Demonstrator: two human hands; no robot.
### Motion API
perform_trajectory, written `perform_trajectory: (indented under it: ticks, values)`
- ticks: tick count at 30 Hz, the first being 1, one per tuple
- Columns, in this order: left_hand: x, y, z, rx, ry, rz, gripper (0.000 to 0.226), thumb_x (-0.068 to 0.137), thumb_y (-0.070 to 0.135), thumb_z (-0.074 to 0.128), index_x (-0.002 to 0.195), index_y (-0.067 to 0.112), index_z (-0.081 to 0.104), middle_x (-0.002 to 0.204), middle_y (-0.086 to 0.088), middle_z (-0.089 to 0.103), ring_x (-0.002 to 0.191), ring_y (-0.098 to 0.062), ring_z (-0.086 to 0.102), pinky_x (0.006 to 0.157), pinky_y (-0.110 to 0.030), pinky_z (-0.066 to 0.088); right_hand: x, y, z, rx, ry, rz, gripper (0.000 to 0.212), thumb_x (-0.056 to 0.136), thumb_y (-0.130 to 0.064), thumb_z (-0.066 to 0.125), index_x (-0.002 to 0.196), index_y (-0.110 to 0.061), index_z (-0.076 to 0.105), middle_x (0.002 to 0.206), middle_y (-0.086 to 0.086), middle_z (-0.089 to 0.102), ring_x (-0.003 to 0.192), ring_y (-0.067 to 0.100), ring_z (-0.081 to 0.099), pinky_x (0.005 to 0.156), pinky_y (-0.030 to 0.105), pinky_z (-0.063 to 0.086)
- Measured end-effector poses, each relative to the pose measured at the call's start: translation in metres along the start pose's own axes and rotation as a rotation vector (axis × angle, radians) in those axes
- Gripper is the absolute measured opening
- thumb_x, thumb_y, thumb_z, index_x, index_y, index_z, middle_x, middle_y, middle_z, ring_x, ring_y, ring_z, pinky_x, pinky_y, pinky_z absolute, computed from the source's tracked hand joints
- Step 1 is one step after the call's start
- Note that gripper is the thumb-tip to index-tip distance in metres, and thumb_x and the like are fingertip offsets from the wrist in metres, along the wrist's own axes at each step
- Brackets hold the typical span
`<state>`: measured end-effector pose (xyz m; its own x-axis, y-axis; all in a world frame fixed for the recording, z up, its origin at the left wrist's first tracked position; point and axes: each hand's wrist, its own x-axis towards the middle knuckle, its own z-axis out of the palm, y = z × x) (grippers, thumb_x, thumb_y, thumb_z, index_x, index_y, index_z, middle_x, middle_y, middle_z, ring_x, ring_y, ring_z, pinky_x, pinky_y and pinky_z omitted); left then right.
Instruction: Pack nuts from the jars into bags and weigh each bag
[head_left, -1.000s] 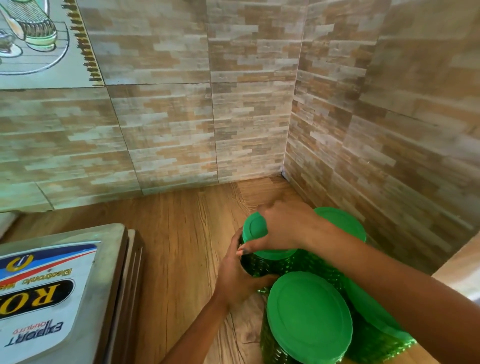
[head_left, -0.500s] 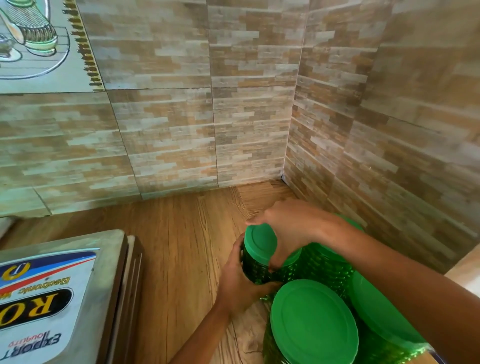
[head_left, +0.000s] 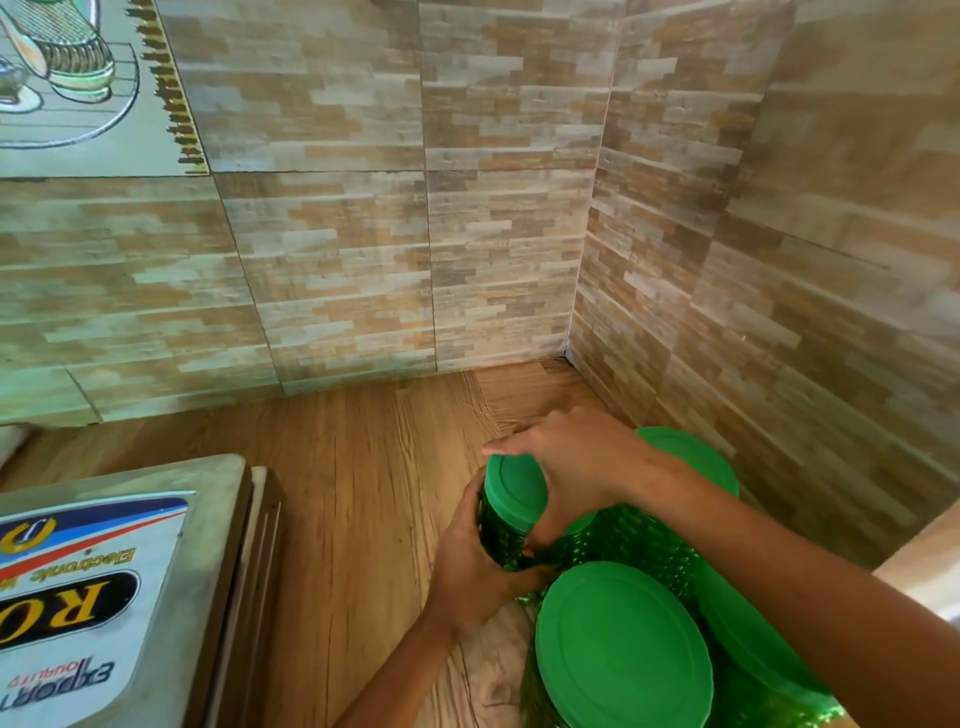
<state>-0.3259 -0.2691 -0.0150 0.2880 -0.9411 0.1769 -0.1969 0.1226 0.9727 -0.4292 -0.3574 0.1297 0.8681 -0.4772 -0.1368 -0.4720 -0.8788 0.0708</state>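
Observation:
Several green textured jars with green lids stand clustered at the lower right of the wooden counter (head_left: 363, 467). My left hand (head_left: 478, 566) grips the body of the front-left jar (head_left: 501, 540), which leans to the left. My right hand (head_left: 576, 462) reaches over from the right and grips that jar's green lid (head_left: 514, 493). A larger jar with a wide lid (head_left: 623, 649) sits nearest me. Another lid (head_left: 691, 457) shows behind my right wrist. The jars' contents are hidden.
A weighing scale (head_left: 218, 519) with a printed label (head_left: 78, 597) on its metal platform fills the lower left. Tiled walls meet in a corner (head_left: 571, 353) behind the jars and close off the right side. Bare wooden counter lies between scale and jars.
The jar in my hands has tipped further to the left, so its lid faces me more. My right hand has shifted over the lid's right side.

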Motion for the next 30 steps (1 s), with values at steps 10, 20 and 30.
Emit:
perform_trajectory:
  ticks: [10, 20, 30]
  values:
    - [-0.001, 0.004, 0.005, -0.036, -0.001, -0.009, 0.099, 0.056, 0.028, 0.088, 0.137, 0.035, 0.031, 0.125, 0.018, 0.056, 0.118, -0.004, 0.052, 0.1, -0.031, 0.044, 0.008, 0.008, 0.005, 0.033, -0.042, -0.011, 0.098, 0.053, -0.064, 0.073, 0.14, -0.041, 0.033, 0.124, -0.014, 0.058, 0.108, 0.012, 0.054, 0.086, 0.033, 0.049]
    - [0.011, -0.011, -0.005, 0.123, 0.064, -0.082, 0.11, 0.043, 0.071, 0.075, 0.132, 0.054, 0.013, 0.139, 0.022, 0.035, 0.126, 0.006, 0.038, 0.109, -0.029, 0.035, 0.065, 0.033, 0.002, 0.122, -0.051, 0.111, 0.099, 0.058, -0.06, 0.075, 0.143, -0.04, 0.028, 0.141, -0.003, 0.045, 0.121, 0.02, 0.046, 0.088, 0.034, 0.038]
    - [0.026, -0.023, 0.022, 0.242, -0.309, -0.136, 0.121, 0.04, 0.07, 0.08, 0.141, 0.036, 0.023, 0.149, 0.005, 0.032, 0.133, -0.009, 0.036, 0.11, -0.025, 0.032, 0.108, 0.081, -0.009, 0.146, -0.083, 0.304, 0.091, 0.061, -0.057, 0.075, 0.14, -0.036, 0.035, 0.14, 0.003, 0.045, 0.12, 0.029, 0.046, 0.09, 0.04, 0.042]
